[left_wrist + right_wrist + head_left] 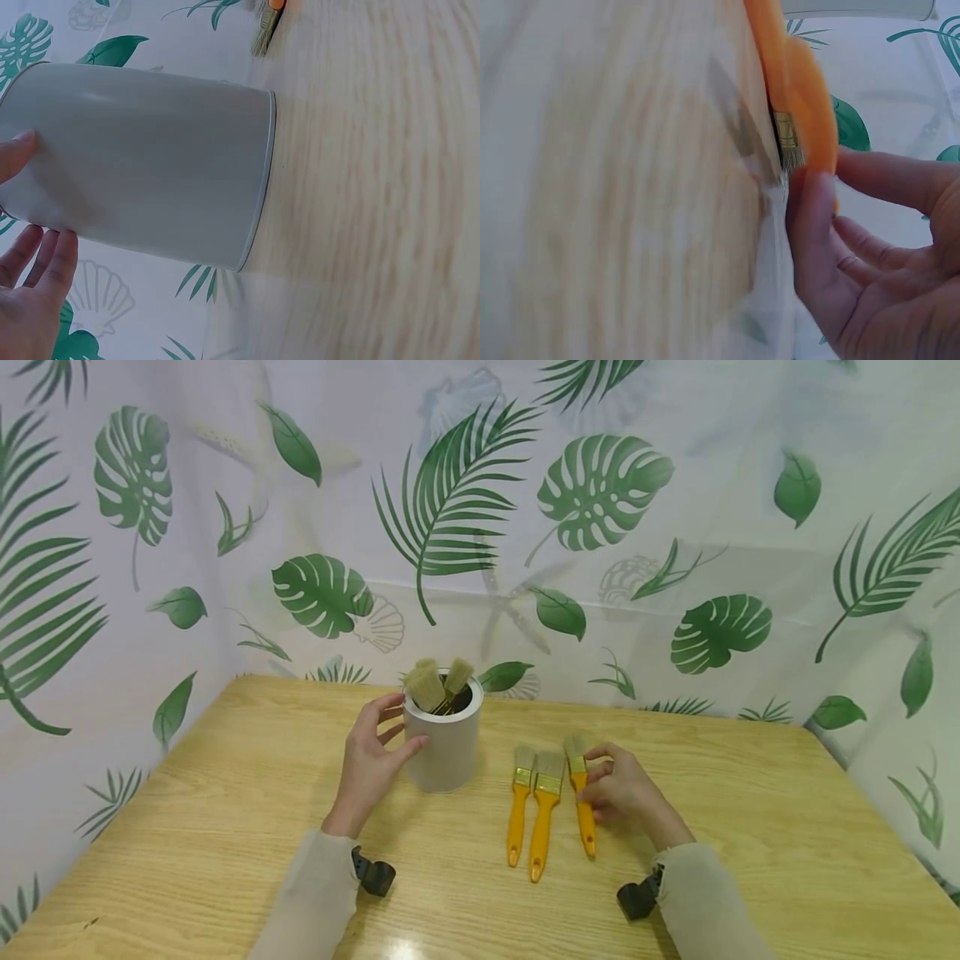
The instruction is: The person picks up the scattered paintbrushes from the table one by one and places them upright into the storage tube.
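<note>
A white cylindrical can (444,752) stands upright on the table, with several paintbrushes (427,687) in it, bristles up. My left hand (372,752) holds the can's left side near the rim, thumb on the front; the left wrist view shows the fingertips against its wall. Right of the can lie two paintbrushes with orange handles, a narrow one (517,814) and a wider one (542,827), bristles pointing away from me. Beside them, my right hand (626,789) pinches a third paintbrush (586,814) by its orange handle (810,105) between thumb and fingers.
The wooden table (225,827) reaches back to a leaf-printed cloth (480,527) that hangs behind it and along both sides. Black wrist cameras sit on the left cuff (315,885) and right cuff (701,893).
</note>
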Demonstrator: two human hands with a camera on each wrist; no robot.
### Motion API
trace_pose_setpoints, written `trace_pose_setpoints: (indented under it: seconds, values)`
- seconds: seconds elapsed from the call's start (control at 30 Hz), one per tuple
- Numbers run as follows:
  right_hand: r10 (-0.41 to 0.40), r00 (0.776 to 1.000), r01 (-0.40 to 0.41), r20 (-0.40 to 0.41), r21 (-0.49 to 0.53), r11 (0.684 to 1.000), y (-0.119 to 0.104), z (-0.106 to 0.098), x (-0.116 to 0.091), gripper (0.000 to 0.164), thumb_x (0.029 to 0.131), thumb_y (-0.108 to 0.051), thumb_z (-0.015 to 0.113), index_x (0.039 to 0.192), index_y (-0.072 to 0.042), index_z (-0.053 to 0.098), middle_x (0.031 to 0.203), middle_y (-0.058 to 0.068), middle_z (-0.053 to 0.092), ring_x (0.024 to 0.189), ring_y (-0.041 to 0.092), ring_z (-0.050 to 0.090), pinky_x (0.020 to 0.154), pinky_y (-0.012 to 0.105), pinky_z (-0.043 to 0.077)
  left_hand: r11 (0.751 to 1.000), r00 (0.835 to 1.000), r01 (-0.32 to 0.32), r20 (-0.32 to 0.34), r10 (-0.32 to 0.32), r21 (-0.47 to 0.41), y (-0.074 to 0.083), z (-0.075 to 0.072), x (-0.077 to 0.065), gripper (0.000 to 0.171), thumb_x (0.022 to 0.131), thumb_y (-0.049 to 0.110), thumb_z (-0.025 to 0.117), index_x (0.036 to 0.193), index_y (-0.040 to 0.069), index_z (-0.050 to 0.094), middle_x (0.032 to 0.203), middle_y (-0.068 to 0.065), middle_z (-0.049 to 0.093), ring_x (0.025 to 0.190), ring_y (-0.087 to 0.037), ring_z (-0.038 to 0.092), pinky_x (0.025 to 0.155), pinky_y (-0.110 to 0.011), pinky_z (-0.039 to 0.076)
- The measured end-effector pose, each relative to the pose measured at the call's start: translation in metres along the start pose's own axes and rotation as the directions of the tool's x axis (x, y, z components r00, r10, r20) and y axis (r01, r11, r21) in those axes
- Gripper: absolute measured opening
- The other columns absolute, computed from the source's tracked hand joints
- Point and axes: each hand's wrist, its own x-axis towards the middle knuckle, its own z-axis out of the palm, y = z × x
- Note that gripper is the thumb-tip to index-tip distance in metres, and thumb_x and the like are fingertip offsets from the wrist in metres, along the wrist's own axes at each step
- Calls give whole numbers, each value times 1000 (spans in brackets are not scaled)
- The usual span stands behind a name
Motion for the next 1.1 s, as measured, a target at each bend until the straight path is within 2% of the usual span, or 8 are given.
trace_pose_setpoints:
  seconds: [0.23, 0.53, 0.77, 1.1]
  values:
    - [-66, 997, 69, -38, 110, 991, -3, 0, 1, 72, 85, 11, 71, 147, 5, 34, 104, 15, 56, 70, 18, 64, 56, 33, 60, 1000, 1000, -19, 24, 20, -17, -3, 0, 2, 61, 81, -14, 77, 137, -7, 52, 133, -23, 52, 123, -41, 54, 102, -51, 51]
    - [-67, 995, 82, -69, 244, 966, -12, -1, 2, 74, 89, 13, 66, 151, 1, 27, 101, 11, 54, 70, 17, 67, 59, 33, 62, 1000, 999, -5, 43, 6, -26, -6, -1, 3, 61, 83, -11, 77, 138, -4, 53, 134, -21, 53, 123, -38, 54, 103, -47, 51]
    - [-132, 986, 154, -101, 262, 953, -19, -2, 1, 71, 91, 12, 66, 150, 3, 27, 101, 10, 55, 73, 15, 67, 64, 36, 63, 999, 998, 7, 57, -5, -36, -8, -4, 2, 61, 84, -11, 77, 139, -3, 52, 135, -20, 52, 125, -37, 53, 105, -46, 50]
    - [-171, 967, 221, -190, 290, 931, -30, 1, 1, 67, 91, 13, 65, 147, 2, 30, 101, 9, 55, 71, 13, 69, 65, 35, 63, 999, 998, 6, 60, -4, -44, -8, -4, 0, 56, 86, -12, 74, 137, -6, 52, 135, -22, 52, 125, -39, 52, 106, -48, 48]
